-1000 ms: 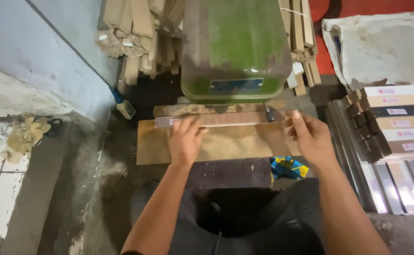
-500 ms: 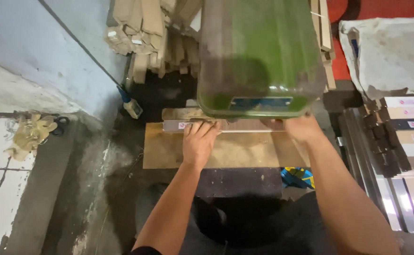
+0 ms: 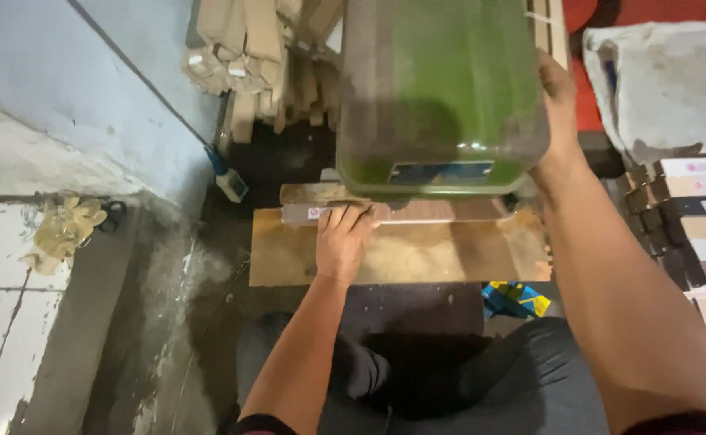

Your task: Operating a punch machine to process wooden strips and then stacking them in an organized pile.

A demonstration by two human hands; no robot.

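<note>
A long brown strip (image 3: 442,212) lies across the wooden work board (image 3: 417,258), pushed under the green machine head (image 3: 442,89). My left hand (image 3: 342,239) presses flat on the strip's left part, fingers spread over it. My right hand (image 3: 558,101) is raised along the right side of the green machine head, touching its casing; its fingers are partly hidden behind the machine. Whether it grips a handle there cannot be seen.
A stack of strips in white, tan and dark tones (image 3: 695,221) lies at the right. Bundled wooden pieces (image 3: 248,56) lean behind the machine. A brush (image 3: 228,179) stands by the blue wall. Yellow rag and scissors (image 3: 71,225) lie at the left. A blue-yellow packet (image 3: 514,298) sits below the board.
My right hand left the strip's right end and rose to the right side of the green machine head. My left hand stays pressed on the strip.
</note>
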